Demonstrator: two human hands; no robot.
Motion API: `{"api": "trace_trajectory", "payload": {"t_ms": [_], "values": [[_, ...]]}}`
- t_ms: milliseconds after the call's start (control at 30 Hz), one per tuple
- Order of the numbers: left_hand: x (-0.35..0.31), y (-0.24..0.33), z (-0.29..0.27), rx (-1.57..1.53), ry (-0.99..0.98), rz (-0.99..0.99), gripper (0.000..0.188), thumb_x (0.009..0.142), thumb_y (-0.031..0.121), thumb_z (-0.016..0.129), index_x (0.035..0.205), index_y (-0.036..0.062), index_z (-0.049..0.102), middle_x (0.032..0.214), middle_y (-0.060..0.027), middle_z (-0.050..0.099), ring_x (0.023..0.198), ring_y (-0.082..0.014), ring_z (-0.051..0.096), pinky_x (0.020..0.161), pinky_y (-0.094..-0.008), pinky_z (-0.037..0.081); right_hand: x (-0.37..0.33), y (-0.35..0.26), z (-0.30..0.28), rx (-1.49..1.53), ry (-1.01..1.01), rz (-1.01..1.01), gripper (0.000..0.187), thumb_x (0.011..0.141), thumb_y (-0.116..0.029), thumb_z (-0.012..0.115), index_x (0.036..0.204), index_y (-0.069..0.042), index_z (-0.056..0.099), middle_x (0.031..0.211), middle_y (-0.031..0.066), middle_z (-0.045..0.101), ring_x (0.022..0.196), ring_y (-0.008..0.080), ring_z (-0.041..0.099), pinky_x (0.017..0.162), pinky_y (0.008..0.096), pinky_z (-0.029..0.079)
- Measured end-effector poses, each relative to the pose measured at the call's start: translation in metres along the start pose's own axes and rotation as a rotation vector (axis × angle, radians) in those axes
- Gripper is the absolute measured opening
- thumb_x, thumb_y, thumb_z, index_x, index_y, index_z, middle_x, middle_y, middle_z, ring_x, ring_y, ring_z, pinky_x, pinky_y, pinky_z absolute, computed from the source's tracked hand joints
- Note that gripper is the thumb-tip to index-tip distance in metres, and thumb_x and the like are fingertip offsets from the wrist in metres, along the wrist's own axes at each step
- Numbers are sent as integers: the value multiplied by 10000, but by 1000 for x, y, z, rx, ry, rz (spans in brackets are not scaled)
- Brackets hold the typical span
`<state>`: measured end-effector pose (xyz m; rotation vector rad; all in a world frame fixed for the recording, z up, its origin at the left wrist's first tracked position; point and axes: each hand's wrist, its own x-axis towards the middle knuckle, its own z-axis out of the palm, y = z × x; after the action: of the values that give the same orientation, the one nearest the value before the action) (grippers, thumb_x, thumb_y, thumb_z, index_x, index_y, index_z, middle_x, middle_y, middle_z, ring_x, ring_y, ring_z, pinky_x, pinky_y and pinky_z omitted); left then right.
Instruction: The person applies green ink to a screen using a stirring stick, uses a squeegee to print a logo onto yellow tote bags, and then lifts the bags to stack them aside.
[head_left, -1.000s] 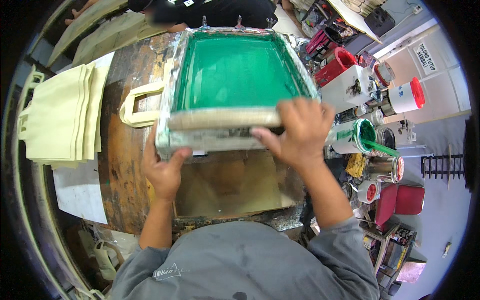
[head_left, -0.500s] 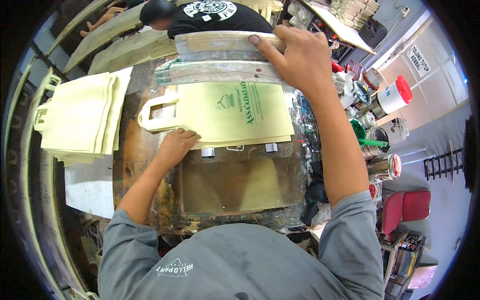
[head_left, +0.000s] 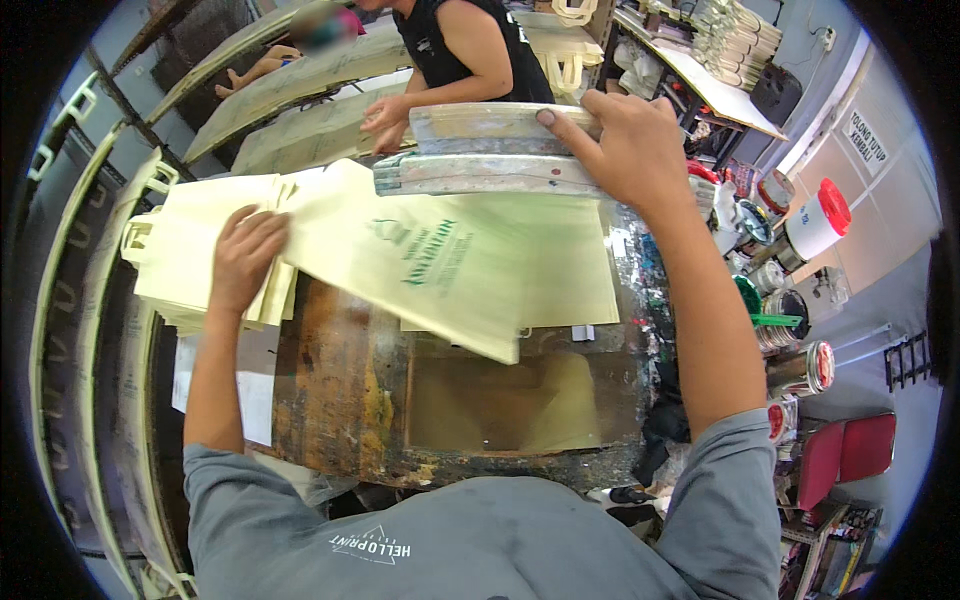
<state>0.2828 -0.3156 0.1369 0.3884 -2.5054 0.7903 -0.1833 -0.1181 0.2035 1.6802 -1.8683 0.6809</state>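
Between the fingers of my left hand (head_left: 250, 250) is one end of a pale yellow tote bag (head_left: 385, 270) with green print. The bag slants across the table, its far corner blurred by motion and hanging toward me. Beneath it lies another pale yellow bag (head_left: 583, 270), mostly covered; no print shows on its visible part. My right hand (head_left: 640, 150) grips the right end of a raised, paint-stained screen printing frame (head_left: 490, 125), thumb on its near face. To the left, a stack of pale yellow bags (head_left: 185, 255) sits right by my left hand.
A stained worktable (head_left: 335, 400) spans the middle, with a brown panel (head_left: 500, 405) set in its near part. Paint cans and a white, red-lidded tub (head_left: 818, 218) crowd the right. Beyond the frame stands a person in black (head_left: 470, 50). Racks (head_left: 110, 330) line the left.
My left hand has lifted the printed bag and swung it left toward the stack, exposing another bag beneath. My right hand still holds the frame up. The person in black has straightened up.
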Motion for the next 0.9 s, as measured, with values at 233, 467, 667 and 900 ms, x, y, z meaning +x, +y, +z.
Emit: {"api": "trace_trajectory", "payload": {"t_ms": [233,467,667,900], "values": [[-94,-78,-26,494,-748,-610,565,912,-53,545,1459,59,631,1588,-194,537,1446,-390,510,1238,-496,375,16,11,3,-7,51,-24,744,991,-726,527,864,-29,756,784,192,722,771,383,698,756,496,458],[78,311,95,-771,-484,-227,1036,911,817,563,1663,126,388,1716,-198,349,1611,-412,265,1293,-678,86,30,10,-4,1,-75,29,777,1001,-741,497,818,-22,729,794,208,738,796,332,732,721,484,545],[102,383,127,-681,-504,-163,1053,908,842,535,1671,134,375,1754,-195,260,1627,-461,169,1266,-734,49,23,11,-4,132,1,18,773,986,-717,532,812,8,737,772,232,733,765,397,733,764,526,550],[94,389,123,-710,-463,-176,1084,870,834,600,1651,108,402,1752,-196,263,1616,-456,208,1281,-699,84,31,2,-19,152,-171,142,765,979,-710,559,822,18,735,774,216,736,807,372,742,813,491,564]]}}
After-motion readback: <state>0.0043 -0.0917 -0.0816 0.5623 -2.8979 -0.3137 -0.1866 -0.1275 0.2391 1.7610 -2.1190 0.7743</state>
